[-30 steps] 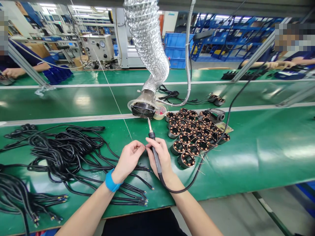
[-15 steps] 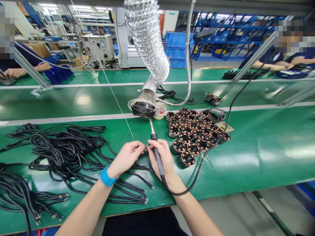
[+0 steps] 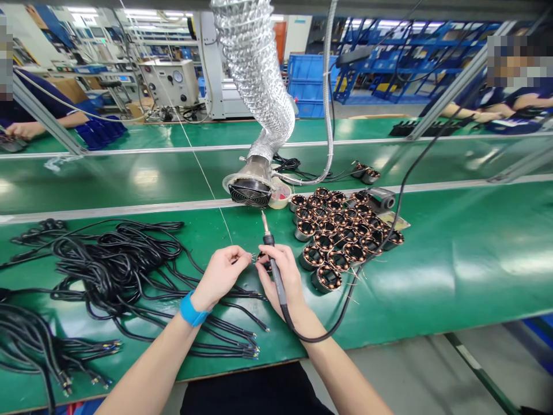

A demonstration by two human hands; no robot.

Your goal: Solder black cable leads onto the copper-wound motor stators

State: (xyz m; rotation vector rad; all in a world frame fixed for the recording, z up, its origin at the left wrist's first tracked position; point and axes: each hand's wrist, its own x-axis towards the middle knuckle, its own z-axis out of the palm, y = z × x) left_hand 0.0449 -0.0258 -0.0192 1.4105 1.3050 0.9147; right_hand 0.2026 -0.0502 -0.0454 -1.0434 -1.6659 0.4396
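Soldering iron [image 3: 276, 278] is held in the right hand [image 3: 290, 279], handle wrapped by curled fingers, tip past the fingertips. Its long axis runs basically straight away from the body, leaning a bit left, tip pointed toward the black fan [image 3: 249, 195]. A wound core [image 3: 261, 258] is half hidden by the right fingers. On the left hand [image 3: 224, 271], thumb and index are pressed together; whether any wire's pinched there can't be told. Black cables [image 3: 103, 265] are piled left of the fingers.

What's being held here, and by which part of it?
The right hand holds a soldering iron by its handle; the left hand seems to pinch something too small to identify.
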